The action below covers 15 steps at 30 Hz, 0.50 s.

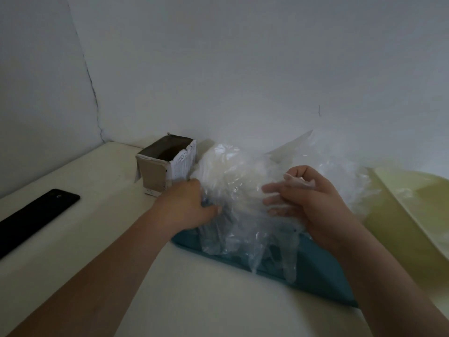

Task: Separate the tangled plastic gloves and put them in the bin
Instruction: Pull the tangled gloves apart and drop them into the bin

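Gripping the left side of the tangled clump of clear plastic gloves (243, 181) with my left hand (192, 205), I pinch one glove's thin edge between thumb and forefinger of my right hand (315, 203). The clump sits between both hands, directly above the teal plastic bin (315, 278) on the cream desk (194, 300); pulling rightward, away from my left hand, should free that glove.

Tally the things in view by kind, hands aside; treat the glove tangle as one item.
Cardboard box: 1
Black flat object: 1
Teal container: 1
Glove tangle: 1
Pale yellow sheet: 1
Total: 5
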Motion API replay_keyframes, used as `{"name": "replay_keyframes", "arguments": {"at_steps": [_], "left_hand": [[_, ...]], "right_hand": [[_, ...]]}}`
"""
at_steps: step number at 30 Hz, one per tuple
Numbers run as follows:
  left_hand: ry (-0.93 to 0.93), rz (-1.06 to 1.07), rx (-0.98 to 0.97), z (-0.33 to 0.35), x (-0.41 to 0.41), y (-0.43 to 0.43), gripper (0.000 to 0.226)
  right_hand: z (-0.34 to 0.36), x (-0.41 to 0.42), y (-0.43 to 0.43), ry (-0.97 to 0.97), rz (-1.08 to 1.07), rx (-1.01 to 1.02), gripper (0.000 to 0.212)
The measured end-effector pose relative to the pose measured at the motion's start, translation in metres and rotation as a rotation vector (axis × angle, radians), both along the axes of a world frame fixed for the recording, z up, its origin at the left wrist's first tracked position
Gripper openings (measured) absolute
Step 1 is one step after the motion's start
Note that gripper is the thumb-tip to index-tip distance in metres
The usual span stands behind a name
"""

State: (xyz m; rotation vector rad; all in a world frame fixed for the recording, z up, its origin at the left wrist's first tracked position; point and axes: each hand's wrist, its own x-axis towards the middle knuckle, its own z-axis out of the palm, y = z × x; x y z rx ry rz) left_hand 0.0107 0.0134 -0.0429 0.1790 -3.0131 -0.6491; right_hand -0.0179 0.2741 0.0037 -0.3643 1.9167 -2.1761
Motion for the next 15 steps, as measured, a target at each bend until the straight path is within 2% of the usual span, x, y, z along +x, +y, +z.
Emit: {"name": "replay_keyframes", "arguments": {"at_steps": [3, 5, 7, 10, 11, 13, 15], "left_hand": [[0.028, 0.008, -0.067, -0.005, 0.002, 0.008, 0.046], [0.006, -0.009, 0.005, -0.008, 0.001, 0.013, 0.041], [-0.033, -0.034, 0.084, -0.006, 0.000, 0.012, 0.035], [-0.068, -0.038, 0.130, 0.008, 0.002, 0.006, 0.024], [-0.060, -0.031, 0.157, 0.013, 0.002, 0.004, 0.020], [-0.008, -0.006, 0.273, 0.027, 0.006, 0.003, 0.018], [0.079, 0.009, 0.461, 0.039, 0.010, 0.003, 0.033]], "right_hand": [[-0.003, 0.001, -0.002, 0.005, 0.032, 0.012, 0.032], [-0.004, 0.001, -0.002, 0.013, 0.052, 0.019, 0.033], [-0.003, 0.000, -0.001, -0.010, 0.049, -0.005, 0.043], [0.003, 0.000, 0.001, -0.015, 0.102, -0.023, 0.031], [0.005, 0.000, 0.002, -0.022, 0.132, -0.039, 0.036], [0.008, 0.001, 0.005, -0.053, 0.191, -0.068, 0.063], [0.012, 0.003, 0.008, -0.137, 0.230, -0.142, 0.080]]}}
